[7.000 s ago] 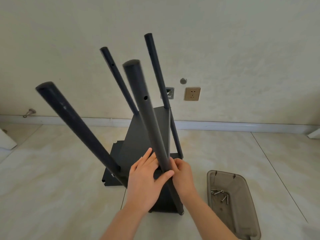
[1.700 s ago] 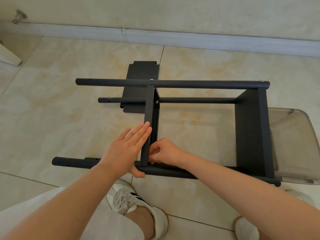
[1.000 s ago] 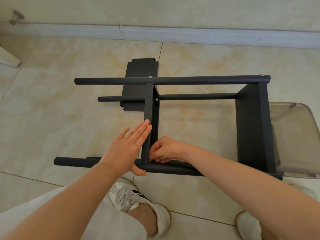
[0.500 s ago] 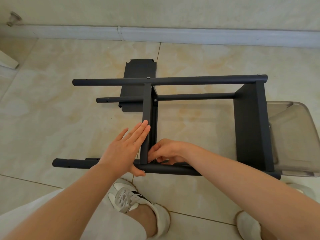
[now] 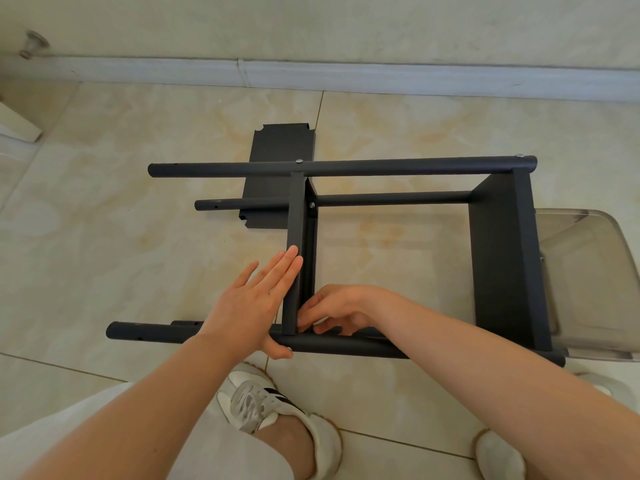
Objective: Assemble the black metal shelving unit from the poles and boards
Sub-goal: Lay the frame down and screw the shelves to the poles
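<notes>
The black metal shelving frame (image 5: 415, 164) lies on its side on the beige tiled floor (image 5: 104, 220), its round poles running left to right. The far pole (image 5: 225, 168) is nearest the white baseboard (image 5: 346, 77), a lower pole (image 5: 381, 198) lies just before it, and the near pole (image 5: 149, 333) is closest to the person. The black metal middle board (image 5: 298, 216) stands on edge between far and near poles. The black metal end board (image 5: 502, 254) closes the right end. A loose black metal board (image 5: 277, 143) lies flat behind, partly under the far poles. A translucent plastic tray (image 5: 588, 271) sits right of the end board. The left hand (image 5: 249, 306) lies against the middle board's left face; the right hand (image 5: 332, 310) is at its right corner — just above the near pole. A white sneaker (image 5: 270, 407) sits before that pole.
</notes>
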{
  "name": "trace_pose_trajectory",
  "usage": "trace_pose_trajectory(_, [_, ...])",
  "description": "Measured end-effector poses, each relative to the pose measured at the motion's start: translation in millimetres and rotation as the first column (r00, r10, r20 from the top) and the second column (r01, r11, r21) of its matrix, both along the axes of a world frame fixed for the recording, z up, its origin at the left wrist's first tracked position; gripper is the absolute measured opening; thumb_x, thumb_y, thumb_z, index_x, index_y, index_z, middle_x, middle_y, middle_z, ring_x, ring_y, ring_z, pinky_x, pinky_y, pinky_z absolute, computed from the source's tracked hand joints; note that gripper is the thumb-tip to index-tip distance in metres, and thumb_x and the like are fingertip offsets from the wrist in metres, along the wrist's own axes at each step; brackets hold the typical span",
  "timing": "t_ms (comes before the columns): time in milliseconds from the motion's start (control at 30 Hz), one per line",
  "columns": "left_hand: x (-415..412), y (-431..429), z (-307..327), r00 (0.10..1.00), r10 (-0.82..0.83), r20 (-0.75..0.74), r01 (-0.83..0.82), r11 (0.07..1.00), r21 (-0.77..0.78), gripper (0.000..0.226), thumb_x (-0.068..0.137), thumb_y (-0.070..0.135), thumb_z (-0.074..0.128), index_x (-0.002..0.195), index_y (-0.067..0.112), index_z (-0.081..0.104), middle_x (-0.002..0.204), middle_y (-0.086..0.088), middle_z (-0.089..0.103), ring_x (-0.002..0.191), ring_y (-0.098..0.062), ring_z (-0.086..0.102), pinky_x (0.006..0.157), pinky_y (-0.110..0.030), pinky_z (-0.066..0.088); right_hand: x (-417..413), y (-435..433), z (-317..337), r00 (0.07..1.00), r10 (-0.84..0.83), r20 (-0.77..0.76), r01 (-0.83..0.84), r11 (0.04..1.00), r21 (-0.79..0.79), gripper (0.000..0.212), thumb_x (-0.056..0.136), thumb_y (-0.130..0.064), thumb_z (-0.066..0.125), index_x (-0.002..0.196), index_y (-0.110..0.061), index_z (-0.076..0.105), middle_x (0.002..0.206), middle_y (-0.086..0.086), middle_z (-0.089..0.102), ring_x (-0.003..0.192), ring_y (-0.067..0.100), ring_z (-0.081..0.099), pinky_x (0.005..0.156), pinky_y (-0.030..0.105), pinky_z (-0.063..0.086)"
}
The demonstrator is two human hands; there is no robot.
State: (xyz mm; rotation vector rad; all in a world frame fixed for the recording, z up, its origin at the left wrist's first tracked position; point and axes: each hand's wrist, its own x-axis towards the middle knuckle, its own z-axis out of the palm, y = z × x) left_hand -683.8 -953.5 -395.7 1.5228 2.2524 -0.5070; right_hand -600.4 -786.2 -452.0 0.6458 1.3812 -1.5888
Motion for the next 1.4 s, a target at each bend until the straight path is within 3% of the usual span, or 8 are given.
trace_pose_trajectory(100, [0, 1, 0, 1.000, 0.004, 0.003, -0.004, 1.000, -0.006, 0.149, 0.063, 0.088, 0.059, 0.131, 0.020, -0.055, 0.139, 0.004, -0.061, 0.123, -0.012, -0.059, 0.114, -0.034, -0.021, 1, -4, -1, 1.000, -0.010, 0.001, 0.010, 0.999, 0.036, 0.027, 0.086, -0.027, 0.073, 0.110, -0.015, 0.074, 0.103, -0.001, 0.073, 0.102, 0.017, 0.061, 0.104, 0.051, 0.041])
trace_pose_trajectory(300, [2, 1, 2, 1.000, 0.006, 0.001, -0.006, 1.000, -0.012, 0.148, 0.065, 0.085, 0.060, 0.129, 0.020, -0.057, 0.139, 0.003, -0.061, 0.129, -0.018, -0.052, 0.115, -0.034, -0.022, 2, -10, 0, 0.998, -0.033, -0.047, 0.035, 0.998, 0.050, 0.015, 0.088, -0.030, 0.071, 0.093, -0.016, 0.072, 0.090, -0.002, 0.070, 0.089, 0.017, 0.061, 0.100, 0.042, 0.046])
trace_pose_trajectory(567, [3, 2, 3, 1.000, 0.011, 0.008, -0.011, 1.000, -0.009, 0.147, 0.066, 0.082, 0.063, 0.132, 0.019, -0.053, 0.142, 0.002, -0.057, 0.132, -0.019, -0.047, 0.117, -0.035, -0.019, 4, -2, -6, 0.994, -0.111, 0.007, 0.111, 0.991, -0.069, 0.030, 0.088, -0.025, 0.072, 0.114, -0.010, 0.073, 0.107, 0.003, 0.070, 0.101, 0.019, 0.061, 0.099, 0.034, 0.047])
trace_pose_trajectory(767, [4, 2, 3, 1.000, 0.007, -0.006, -0.007, 1.000, -0.014, 0.147, 0.067, 0.082, 0.062, 0.131, 0.019, -0.054, 0.141, 0.001, -0.058, 0.131, -0.019, -0.049, 0.117, -0.035, -0.019, 4, -5, -7, 0.995, -0.101, 0.004, 0.101, 0.994, -0.038, 0.027, 0.088, -0.026, 0.073, 0.110, -0.011, 0.073, 0.109, 0.005, 0.072, 0.111, 0.023, 0.063, 0.108, 0.042, 0.044])
trace_pose_trajectory(933, [5, 2, 5, 1.000, 0.005, -0.006, -0.005, 1.000, -0.007, 0.145, 0.068, 0.081, 0.062, 0.132, 0.018, -0.051, 0.144, 0.000, -0.055, 0.134, -0.020, -0.045, 0.118, -0.036, -0.018, -1, -8, -5, 0.996, -0.083, -0.029, 0.082, 0.996, -0.037, 0.030, 0.088, -0.020, 0.070, 0.116, -0.008, 0.070, 0.115, 0.009, 0.071, 0.107, 0.023, 0.066, 0.088, 0.032, 0.053])
trace_pose_trajectory(1167, [6, 4, 7, 1.000, 0.012, -0.003, -0.012, 1.000, -0.019, 0.145, 0.069, 0.080, 0.063, 0.129, 0.018, -0.055, 0.140, 0.001, -0.058, 0.136, -0.021, -0.043, 0.118, -0.035, -0.017, -5, 4, -1, 0.999, -0.043, 0.024, 0.045, 0.996, -0.082, 0.029, 0.085, -0.018, 0.073, 0.114, -0.012, 0.072, 0.101, 0.001, 0.072, 0.101, 0.017, 0.064, 0.086, 0.029, 0.053])
trace_pose_trajectory(1300, [6, 3, 6, 1.000, 0.013, 0.000, -0.013, 1.000, -0.015, 0.145, 0.069, 0.079, 0.063, 0.130, 0.018, -0.054, 0.142, 0.001, -0.057, 0.137, -0.022, -0.042, 0.118, -0.035, -0.017, -6, -2, -1, 0.999, -0.033, 0.014, 0.034, 0.999, -0.021, 0.030, 0.085, -0.019, 0.073, 0.114, -0.011, 0.072, 0.099, 0.002, 0.072, 0.100, 0.019, 0.064, 0.094, 0.034, 0.052])
trace_pose_trajectory(1400, [6, 2, 6, 1.000, 0.014, 0.013, -0.014, 1.000, 0.001, 0.146, 0.068, 0.078, 0.065, 0.131, 0.019, -0.052, 0.143, 0.001, -0.056, 0.138, -0.021, -0.042, 0.118, -0.035, -0.017, -4, -7, -4, 0.996, -0.086, 0.021, 0.087, 0.995, -0.045, 0.031, 0.086, -0.017, 0.072, 0.116, -0.008, 0.071, 0.116, 0.009, 0.071, 0.108, 0.023, 0.065, 0.098, 0.036, 0.051])
